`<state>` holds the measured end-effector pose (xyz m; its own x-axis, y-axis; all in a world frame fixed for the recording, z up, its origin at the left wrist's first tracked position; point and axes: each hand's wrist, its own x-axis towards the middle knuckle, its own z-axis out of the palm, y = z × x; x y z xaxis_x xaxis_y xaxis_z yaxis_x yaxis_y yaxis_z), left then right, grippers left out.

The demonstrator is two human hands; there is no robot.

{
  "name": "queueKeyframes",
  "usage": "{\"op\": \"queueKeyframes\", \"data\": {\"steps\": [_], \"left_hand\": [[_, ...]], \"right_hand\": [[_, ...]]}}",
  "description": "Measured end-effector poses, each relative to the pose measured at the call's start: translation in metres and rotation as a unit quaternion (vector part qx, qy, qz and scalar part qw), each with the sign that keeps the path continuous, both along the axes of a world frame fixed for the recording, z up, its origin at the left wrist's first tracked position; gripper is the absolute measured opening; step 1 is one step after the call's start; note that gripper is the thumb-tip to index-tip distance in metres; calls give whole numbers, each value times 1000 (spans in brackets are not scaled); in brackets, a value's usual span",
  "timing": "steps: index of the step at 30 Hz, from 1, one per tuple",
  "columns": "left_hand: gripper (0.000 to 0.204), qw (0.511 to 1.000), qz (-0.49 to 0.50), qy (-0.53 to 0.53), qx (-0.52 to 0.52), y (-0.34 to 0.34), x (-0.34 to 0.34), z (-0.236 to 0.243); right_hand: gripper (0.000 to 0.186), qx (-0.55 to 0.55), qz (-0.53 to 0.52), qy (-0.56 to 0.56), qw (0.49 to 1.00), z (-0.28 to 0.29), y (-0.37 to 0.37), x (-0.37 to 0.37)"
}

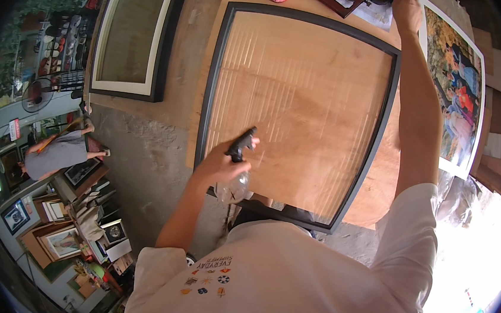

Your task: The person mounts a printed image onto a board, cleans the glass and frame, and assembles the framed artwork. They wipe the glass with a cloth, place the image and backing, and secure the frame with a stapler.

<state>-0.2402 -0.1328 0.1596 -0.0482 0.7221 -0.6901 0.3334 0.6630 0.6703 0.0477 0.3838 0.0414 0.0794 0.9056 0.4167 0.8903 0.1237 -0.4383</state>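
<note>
My left hand (pixel 218 169) is wrapped around a bottle (pixel 235 189), see-through with a black top, by the near left of a dark frame (pixel 213 82). My right hand (pixel 407 15) is far right; I can't tell its grip.

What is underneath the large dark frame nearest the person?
A light-brown wooden board shows through the clear pane of the dark frame. What the opaque frame itself covers cannot be seen.

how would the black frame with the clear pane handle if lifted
The black frame is probably stiff, with its slim bars joined at the corners. The clear pane may be fragile, judging by its glossy reflections. The broad span could make lifting it by one corner awkward.
</note>
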Motion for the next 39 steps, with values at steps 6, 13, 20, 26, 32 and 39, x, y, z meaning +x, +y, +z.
{"op": "queueKeyframes", "data": {"steps": [6, 13, 20, 26, 32, 39], "left_hand": [[57, 938, 232, 83, 243, 19, -100, 7], [59, 823, 264, 175, 471, 120, -217, -54], [63, 810, 331, 184, 447, 138, -260, -115], [110, 884, 90, 346, 302, 42, -172, -89], [152, 877, -339, 254, 229, -13, -173, -83], [155, 850, -392, 296, 192, -5, -176, -81]], "right_hand": [[30, 7, 169, 315, 934, 43, -154, 35], [52, -230, 116, 850, 459, -16, -399, 36], [27, -290, 110, 603, 735, 54, -457, -5], [34, -158, 250, 19, 955, -9, -487, -47], [81, -145, 238, -41, 960, -9, -470, -59], [58, -85, 212, -70, 971, -36, -396, -83]]}}
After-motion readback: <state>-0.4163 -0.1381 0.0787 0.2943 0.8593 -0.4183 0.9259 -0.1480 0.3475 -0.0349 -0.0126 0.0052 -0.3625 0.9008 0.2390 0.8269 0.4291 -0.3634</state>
